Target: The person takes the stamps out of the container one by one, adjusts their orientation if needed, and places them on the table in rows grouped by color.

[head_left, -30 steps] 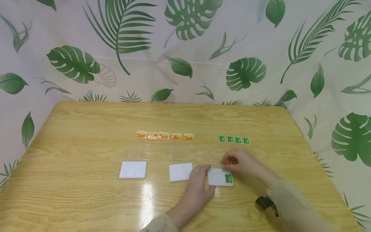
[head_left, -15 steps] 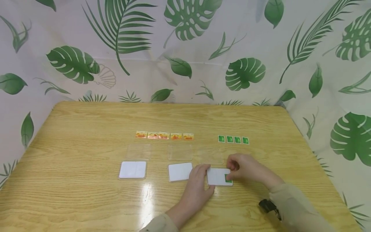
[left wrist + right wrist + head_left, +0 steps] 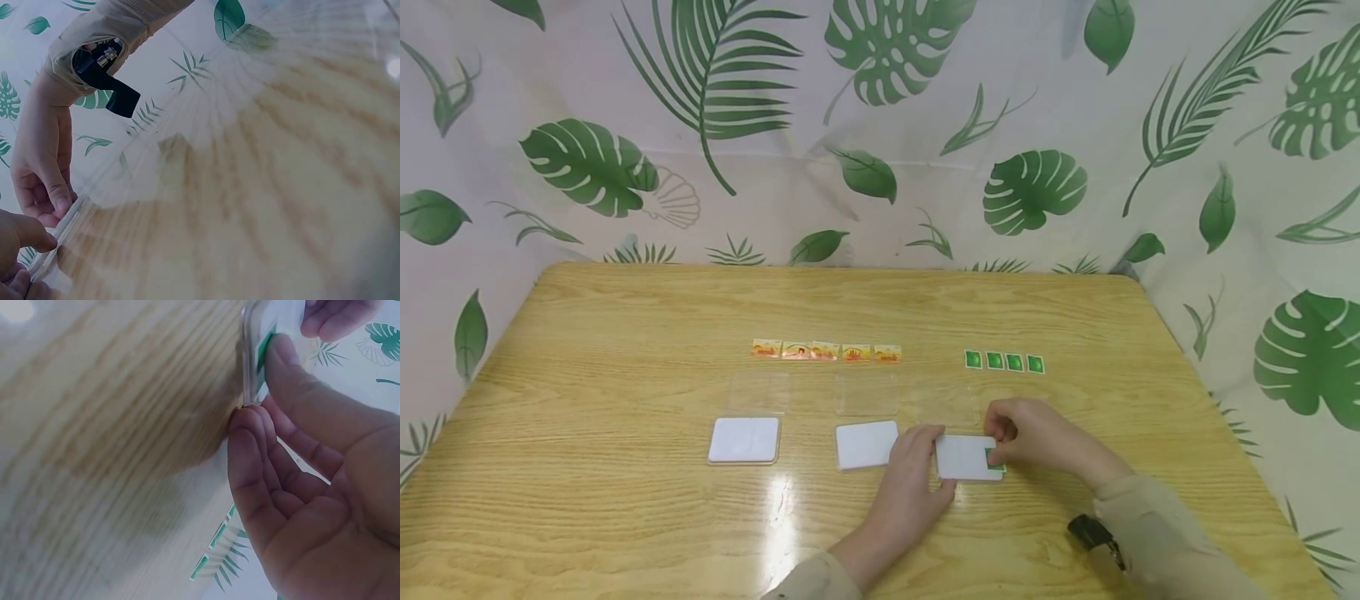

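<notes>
My left hand (image 3: pixel 907 487) holds the rightmost clear case with a white card stack (image 3: pixel 961 457) by its left end, thumb at the near edge and forefinger at the far edge. Over the right end, my right hand (image 3: pixel 1037 433) has its thumb on a small green stamp (image 3: pixel 997 466), which pokes slightly past the case's right edge. In the right wrist view the thumb lies on the green stamp (image 3: pixel 265 345), and the curled fingers (image 3: pixel 247 437) are at the case's end. The left wrist view shows both hands meeting at the thin case edge (image 3: pixel 65 225).
Two more white card stacks in cases, one in the middle (image 3: pixel 866 444) and one at left (image 3: pixel 744 439), lie to the left. Behind them lie clear lids (image 3: pixel 867 394), a row of orange stamps (image 3: pixel 856 352) and several green stamps (image 3: pixel 995 360). A leaf-patterned cloth (image 3: pixel 917 200) borders the table.
My right hand has come down from the case's far right corner, its thumb onto the green stamp. The stamp has shifted a little left, then right past the edge. My left hand stays put.
</notes>
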